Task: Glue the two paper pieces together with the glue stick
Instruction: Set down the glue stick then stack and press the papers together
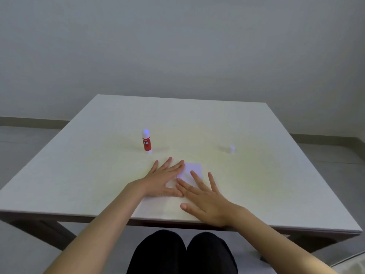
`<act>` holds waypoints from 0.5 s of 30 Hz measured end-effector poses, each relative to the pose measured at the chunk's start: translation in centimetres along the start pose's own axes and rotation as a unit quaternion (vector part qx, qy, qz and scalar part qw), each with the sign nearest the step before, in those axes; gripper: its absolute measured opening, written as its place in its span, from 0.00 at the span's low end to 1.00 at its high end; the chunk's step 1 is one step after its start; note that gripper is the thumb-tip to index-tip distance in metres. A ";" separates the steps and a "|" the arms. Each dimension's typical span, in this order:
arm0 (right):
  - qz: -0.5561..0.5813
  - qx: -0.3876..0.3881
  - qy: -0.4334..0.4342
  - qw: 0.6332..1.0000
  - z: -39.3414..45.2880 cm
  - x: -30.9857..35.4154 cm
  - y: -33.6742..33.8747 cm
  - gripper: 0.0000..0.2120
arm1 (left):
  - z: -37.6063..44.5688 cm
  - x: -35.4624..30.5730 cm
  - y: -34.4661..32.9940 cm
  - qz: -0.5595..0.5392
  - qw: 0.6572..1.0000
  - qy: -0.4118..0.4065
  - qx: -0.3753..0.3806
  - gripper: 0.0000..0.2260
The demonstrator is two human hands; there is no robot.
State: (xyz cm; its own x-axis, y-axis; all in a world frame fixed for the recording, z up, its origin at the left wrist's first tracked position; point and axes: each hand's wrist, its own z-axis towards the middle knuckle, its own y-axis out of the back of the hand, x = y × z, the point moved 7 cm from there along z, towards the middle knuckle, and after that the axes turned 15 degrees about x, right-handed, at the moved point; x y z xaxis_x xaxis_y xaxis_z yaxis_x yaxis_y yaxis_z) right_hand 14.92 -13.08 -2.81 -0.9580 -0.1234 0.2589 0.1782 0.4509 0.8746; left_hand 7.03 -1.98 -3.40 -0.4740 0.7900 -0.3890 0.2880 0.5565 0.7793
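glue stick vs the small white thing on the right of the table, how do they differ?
The glue stick is tall with a red label; the small white piece, possibly its cap, is short and plain. The stick stands beyond the left hand, the piece far right. Both stand untouched on the table.

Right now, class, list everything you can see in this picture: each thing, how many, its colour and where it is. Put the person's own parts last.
Table: one, white top, fills the middle of the view.
Glue stick: one, red label with white ends, standing upright on the table beyond the left hand, uncapped as far as I can tell.
Cap: one small white piece, probably the glue stick's cap, on the table far right of the stick.
Paper: white, on the table under both hands; the count is unclear because the hands cover it.
Wall: one, pale grey, behind the table.
Left hand: one, flat on the paper, fingers spread.
Right hand: one, flat on the paper, fingers spread.
Legs: two, in black, below the table edge.
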 end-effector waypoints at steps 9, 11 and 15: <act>-0.027 -0.004 -0.113 0.993 -0.3 -4.6 2.1 0.32 | 0.0 0.0 0.1 0.002 1.000 0.006 0.000 0.43; -0.048 -0.005 -0.074 0.996 -0.7 -3.2 1.0 0.36 | 0.1 0.0 0.1 -0.001 1.000 0.006 -0.003 0.43; -0.036 -0.001 -0.014 0.999 -2.2 -1.3 -1.2 0.36 | 0.2 0.1 0.1 0.004 1.000 0.007 -0.003 0.43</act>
State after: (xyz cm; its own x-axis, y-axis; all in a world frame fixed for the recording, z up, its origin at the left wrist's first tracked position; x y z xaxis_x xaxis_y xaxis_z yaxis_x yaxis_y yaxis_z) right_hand 16.46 -15.37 -3.32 -0.9743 -0.1300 0.1839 0.1095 0.4403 0.8912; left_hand 7.17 -1.82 -3.41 -0.4827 0.7910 -0.3759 0.2878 0.5486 0.7850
